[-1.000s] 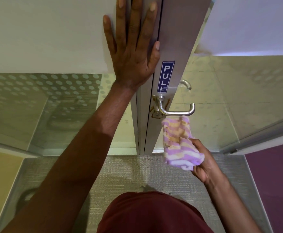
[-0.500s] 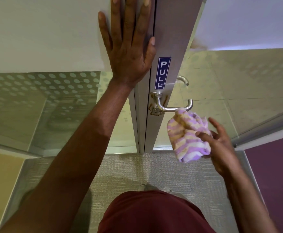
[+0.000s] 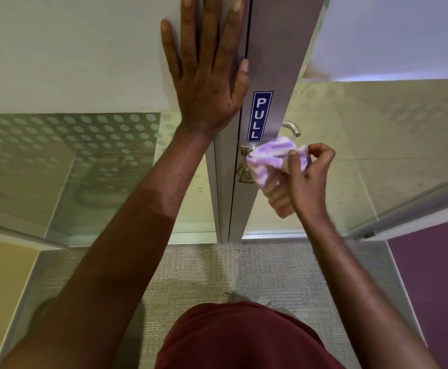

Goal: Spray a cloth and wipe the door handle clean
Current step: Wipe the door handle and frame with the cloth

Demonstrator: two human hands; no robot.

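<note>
My right hand (image 3: 308, 177) grips a purple, white and yellow striped cloth (image 3: 268, 163) wrapped over the near metal door handle, which the cloth hides almost entirely; only its worn base plate (image 3: 244, 174) shows on the door stile. The far-side handle (image 3: 292, 128) shows through the glass. My left hand (image 3: 207, 75) presses flat, fingers straight, against the wall and the grey door frame (image 3: 276, 62) beside a blue PULL sticker (image 3: 259, 116). No spray bottle is in view.
The glass door (image 3: 364, 155) stands to the right of the stile, a frosted dotted glass panel (image 3: 66, 161) to the left. Grey carpet (image 3: 191, 275) lies underfoot, with a purple panel (image 3: 435, 288) at the right edge.
My right hand has lifted the cloth from below the handle up and over it, now covering the lever. My left hand has stayed flat on the frame.
</note>
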